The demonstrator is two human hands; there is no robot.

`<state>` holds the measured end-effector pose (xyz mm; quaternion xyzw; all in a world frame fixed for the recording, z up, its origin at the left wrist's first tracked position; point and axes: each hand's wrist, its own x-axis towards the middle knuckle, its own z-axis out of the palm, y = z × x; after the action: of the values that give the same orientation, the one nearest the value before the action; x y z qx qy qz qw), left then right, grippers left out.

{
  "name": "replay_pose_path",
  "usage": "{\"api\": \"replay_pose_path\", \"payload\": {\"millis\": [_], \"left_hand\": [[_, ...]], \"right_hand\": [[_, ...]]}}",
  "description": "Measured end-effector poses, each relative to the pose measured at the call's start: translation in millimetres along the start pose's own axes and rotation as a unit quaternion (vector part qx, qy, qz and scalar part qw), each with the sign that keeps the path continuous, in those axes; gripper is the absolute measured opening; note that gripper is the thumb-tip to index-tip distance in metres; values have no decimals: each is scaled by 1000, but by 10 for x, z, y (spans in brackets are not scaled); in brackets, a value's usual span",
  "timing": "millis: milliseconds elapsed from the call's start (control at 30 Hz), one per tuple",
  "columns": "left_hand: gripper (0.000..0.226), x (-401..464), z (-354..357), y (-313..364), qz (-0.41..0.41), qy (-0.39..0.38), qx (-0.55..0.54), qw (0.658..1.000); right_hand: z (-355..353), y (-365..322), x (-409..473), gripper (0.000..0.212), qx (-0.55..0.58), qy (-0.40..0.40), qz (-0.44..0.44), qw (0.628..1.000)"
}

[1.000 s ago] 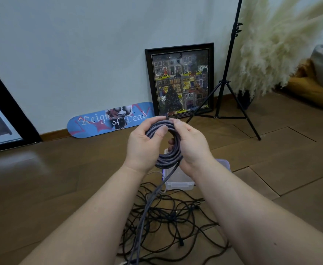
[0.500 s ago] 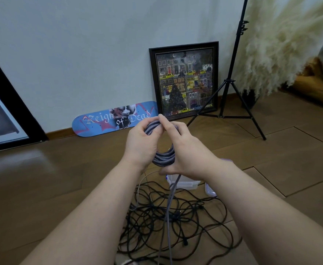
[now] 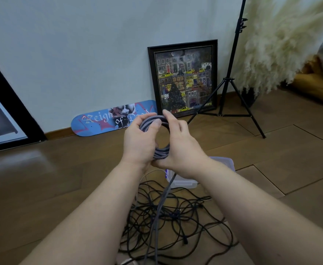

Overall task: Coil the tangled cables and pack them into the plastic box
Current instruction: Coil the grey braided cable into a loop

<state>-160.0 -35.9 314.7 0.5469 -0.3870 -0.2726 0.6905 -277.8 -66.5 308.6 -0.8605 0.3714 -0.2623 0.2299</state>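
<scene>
Both hands are gripping the coiled grey cable: left hand curling round its left side, right hand pinching the right. Its loose end is hanging toward the black cables beside the plastic box.

A tangle of thin black cables lies on the wooden floor, with a clear plastic box just behind it. Farther back, a blue printed skateboard deck leans against the wall, left of a dark-framed street picture; a black tripod stand stands to the right.
</scene>
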Motion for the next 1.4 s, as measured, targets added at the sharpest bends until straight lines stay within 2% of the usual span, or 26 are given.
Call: {"api": "replay_pose_path", "payload": {"millis": [100,200,300,467,533,633,733,800,867,933,967,1033,1233,1400], "left_hand": [[10,-10,-79,88,-36,-85,-4,996],[11,-21,-98,122,-40,-129,38,990],[16,-44,-72,113,-2,-95,100,991],[27,-158,74,-23,114,40,193,974],[28,-150,87,-31,122,40,187,974],[26,-155,74,-35,126,-3,152,980],[25,-128,52,-40,111,-3,102,989],[25,-80,12,-28,91,18,68,993],[23,-24,-33,-23,84,47,37,995],[21,-8,-28,-21,79,63,9,995],[20,-19,4,-18,81,65,1,995],[19,-66,97,-8,89,64,-6,994],[21,-216,229,45,160,32,51,985],[25,-228,239,-50,212,10,119,970]], "right_hand": [[-108,-1,-30,132,-92,-37,-70,993],[-78,-7,-53,128,-116,-27,-83,989],[-18,0,-44,119,-94,4,-77,993],[56,-57,-15,117,-33,14,-7,999],[49,-92,-11,112,-16,30,6,999],[36,-87,-25,108,7,32,19,999],[-10,-12,-28,115,25,19,-14,999],[-93,65,-9,122,91,-10,-42,995],[-170,100,-5,112,218,-25,-36,975],[-171,42,-22,77,345,24,5,938],[-140,7,-23,60,373,70,20,925],[-48,-65,-17,43,364,150,26,919],[88,-133,72,27,355,298,63,884],[154,-43,159,35,375,320,106,864]]}}
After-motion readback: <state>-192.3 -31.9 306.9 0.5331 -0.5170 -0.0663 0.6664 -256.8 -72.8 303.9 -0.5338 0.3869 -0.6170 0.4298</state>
